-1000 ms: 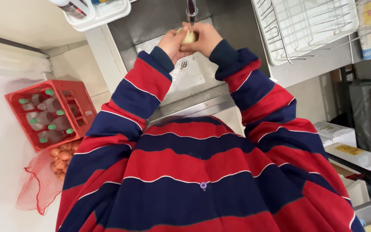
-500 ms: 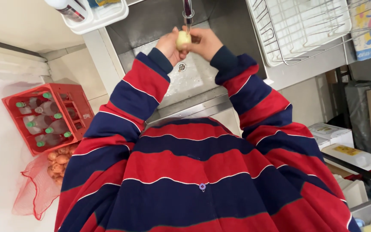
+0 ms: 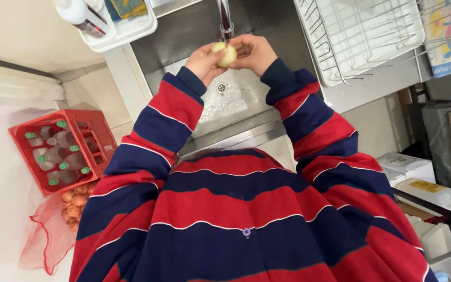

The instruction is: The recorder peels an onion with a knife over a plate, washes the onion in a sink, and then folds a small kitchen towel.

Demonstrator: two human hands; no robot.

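Holding a pale round onion (image 3: 224, 54) between them, the left hand (image 3: 203, 61) and right hand (image 3: 256, 52) meet just under the tap (image 3: 225, 21), over the steel sink (image 3: 267, 31). Both grips are closed on the onion, fingers covering its sides so only the middle shows. Whether water runs cannot be told. The tap's top is cut off by the frame. A striped sweater (image 3: 246, 209) hides the sink's near edge. A red crate (image 3: 61, 149) of bottles stands on the floor at left
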